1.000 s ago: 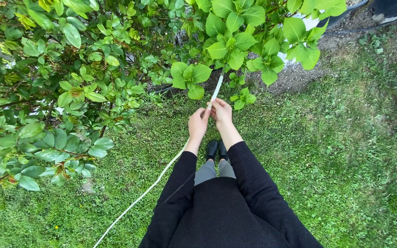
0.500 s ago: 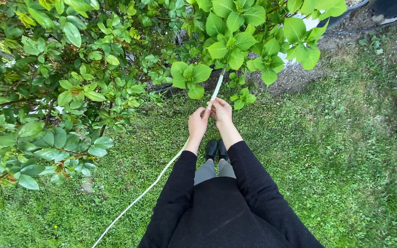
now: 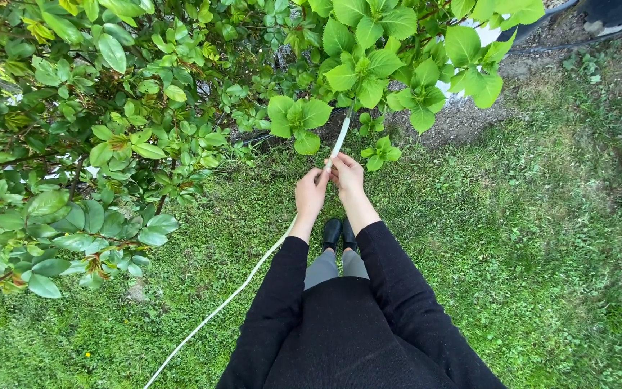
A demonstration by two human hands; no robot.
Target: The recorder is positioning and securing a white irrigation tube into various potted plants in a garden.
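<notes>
Both hands, left [image 3: 310,192] and right [image 3: 346,174], grasp a white hose [image 3: 340,137], fingers clenched round it, aimed into the bush [image 3: 354,65]. Hose trails left across grass [image 3: 541,252].

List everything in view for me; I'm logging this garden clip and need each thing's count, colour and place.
hose: one, white, held in both hands, running up into the leaves and trailing down-left across the grass
shrubs: several, green-leaved, left and top
grass: green lawn, across the lower and right parts
bare soil: brown-grey patch, upper right under the leaves
dark hose: one, black, on the soil at top right
shoes: two, black, on the grass below the hands
sleeves: two, black
left hand: closed round the hose
right hand: closed round the hose, just above the left
</notes>
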